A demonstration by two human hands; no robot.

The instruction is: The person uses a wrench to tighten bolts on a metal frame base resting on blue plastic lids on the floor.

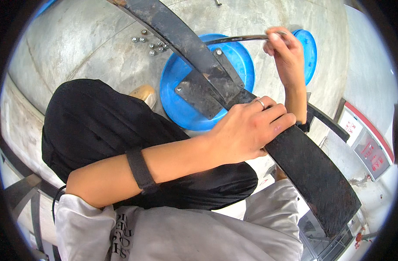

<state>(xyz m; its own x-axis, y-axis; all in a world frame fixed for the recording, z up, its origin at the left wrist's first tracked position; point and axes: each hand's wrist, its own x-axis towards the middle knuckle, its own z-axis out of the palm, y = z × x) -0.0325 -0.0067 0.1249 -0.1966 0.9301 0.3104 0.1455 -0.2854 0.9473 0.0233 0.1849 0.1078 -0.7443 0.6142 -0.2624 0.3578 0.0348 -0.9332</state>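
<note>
A long black metal beam (314,174) slants across the view in front of me. My left hand (255,124), a ring on one finger, is closed over its top near the middle. Below the beam, a dark flat metal plate (192,93) with bolts at its corners rests over a round blue drum top (175,115). Farther off, my right hand (282,48) is closed around the end of a thin dark bar (238,39), perhaps a wrench handle. The bar's other end is hidden behind the beam.
Several loose bolts or nuts (151,46) lie on the grey floor (94,43) left of the drum. A second blue round top (310,56) stands to the right. A red-framed box (370,150) is by the wall. My shoe (144,94) is beside the drum.
</note>
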